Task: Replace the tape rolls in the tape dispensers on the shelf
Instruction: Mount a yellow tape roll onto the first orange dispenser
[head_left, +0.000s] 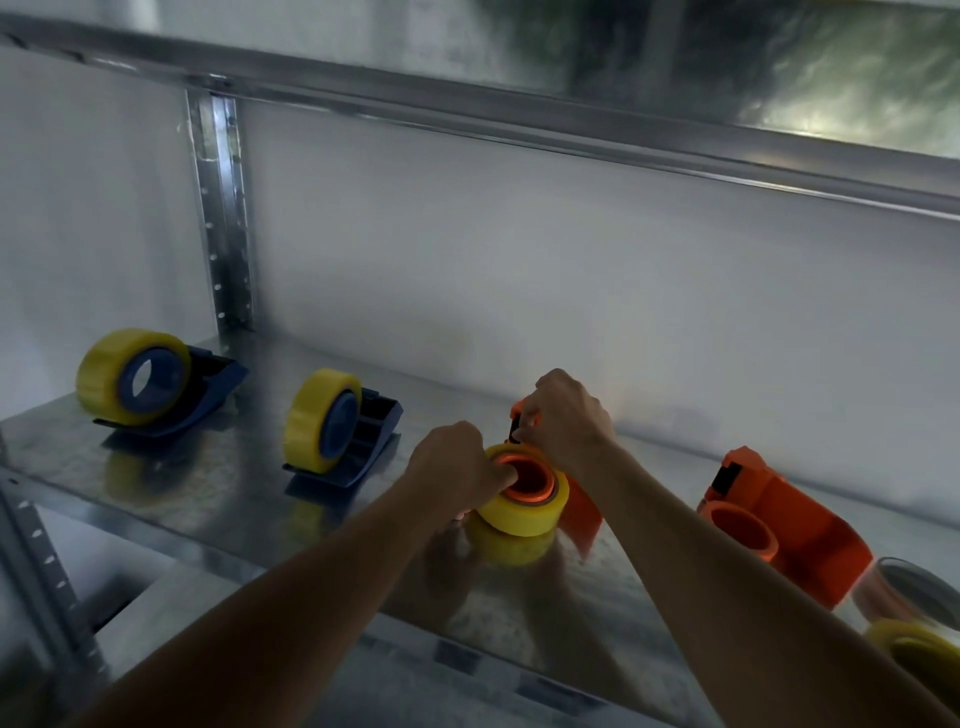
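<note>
1. The left hand (457, 462) grips the yellow tape roll (522, 506) from its left side. Its fingers curl over the rim, and at least one fingertip goes into the orange hub (530, 478) in the middle of the roll.
2. The right hand (569, 415) is just behind the roll and a little higher. Its fingers pinch the front end of the orange dispenser (579, 512), where a small black part shows; what exactly they hold there is covered by the hand.
3. The two hands are close together, on both sides of the same dispenser, but they do not touch each other.
4. This dispenser lies on its side on the metal shelf (234, 483), so the roll faces up with its hole open to the camera. The roll sits around the hub.
5. To the right of the right hand lies a second orange dispenser (779, 519), also on its side. Its hub carries no tape.
6. Further right and nearer to the person, at the edge of the view, there are loose rolls (914, 623), one clear and one yellowish, only partly visible.
7. Well to the left of the left hand stand two blue dispensers, the nearer one (358, 441) and the farther one (182, 395). Both are upright, and each carries a yellow roll.
</note>
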